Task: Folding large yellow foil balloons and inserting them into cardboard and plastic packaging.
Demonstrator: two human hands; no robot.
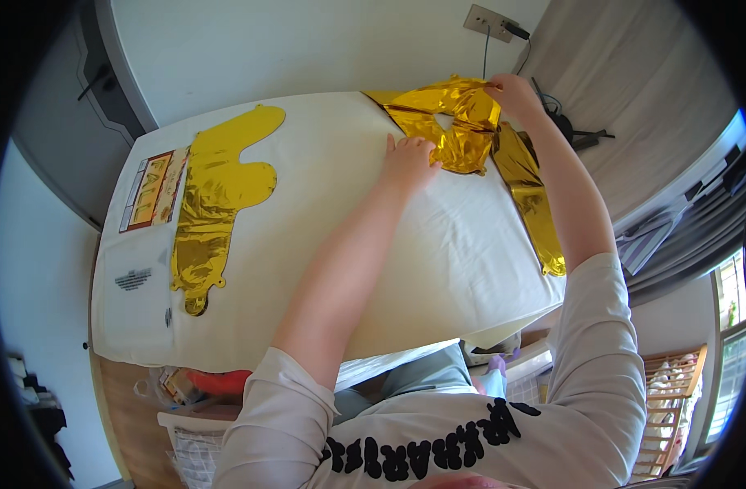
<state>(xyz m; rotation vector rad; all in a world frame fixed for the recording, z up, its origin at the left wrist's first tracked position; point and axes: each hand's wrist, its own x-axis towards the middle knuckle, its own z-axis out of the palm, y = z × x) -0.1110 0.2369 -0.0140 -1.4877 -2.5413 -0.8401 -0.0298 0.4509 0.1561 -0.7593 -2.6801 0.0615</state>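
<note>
A flat gold foil balloon (pixel 469 140) with a hole in its middle lies near the far edge of a white-covered table. My right hand (pixel 517 96) pinches its upper right corner. At its lower left edge, the fingers of my left hand (pixel 412 161) close on the foil, with the little finger held apart. Another strip of gold foil (pixel 529 200) runs down the table's right side, partly beneath the first piece. On the left, a second flat gold balloon (pixel 214 196) with rounded lobes lies apart from both hands.
A clear plastic package (pixel 132 265) with a printed card (pixel 153 189) lies at the table's left end. Dark cables (pixel 565 126) hang past the far right corner, below a wall socket (pixel 489 23). Bags and a bin (pixel 195 424) stand under the near edge.
</note>
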